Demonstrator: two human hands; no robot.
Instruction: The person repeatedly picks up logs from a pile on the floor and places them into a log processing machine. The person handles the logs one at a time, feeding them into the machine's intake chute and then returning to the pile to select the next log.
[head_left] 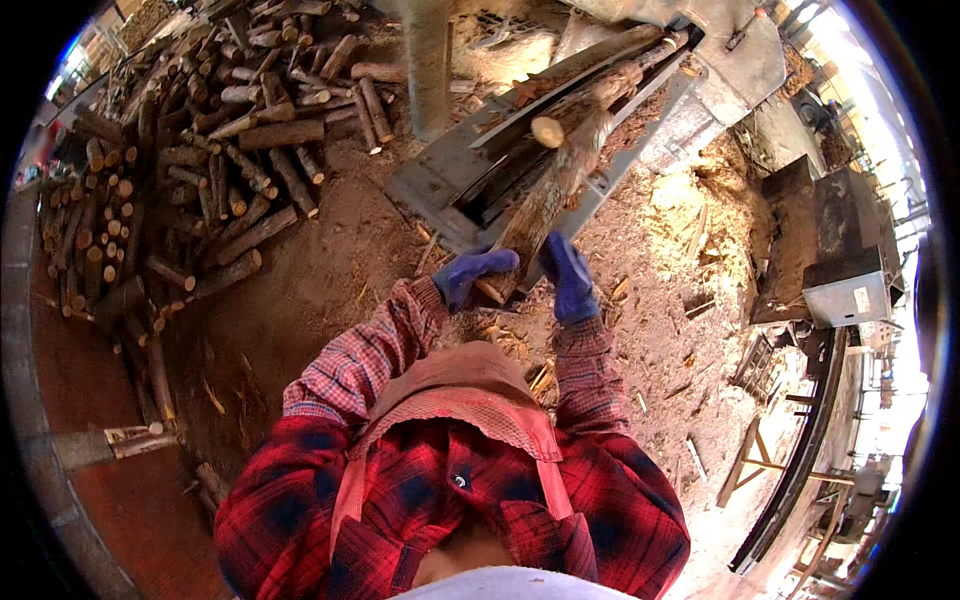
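Note:
A long bark-covered log [545, 205] lies slantwise in a metal trough [425, 185], its near end toward me. On that end's left side, my left hand [474, 276], in a blue-purple glove, is closed with the thumb over the wood. My right hand [568, 281], gloved alike, presses its fingers along the log's right side; its palm side is hidden. Farther up the trough lies more barked wood [615, 85], with one pale round cut end [547, 132] showing. At the far end, the trough meets a grey metal machine [735, 75].
A large heap of cut logs [280, 135] fills the left, beyond a bare patch of brown floor [330, 260]. A post [428, 70] stands left of the trough. To the right are sawdust [690, 220], wood scraps and a dark metal box [830, 240].

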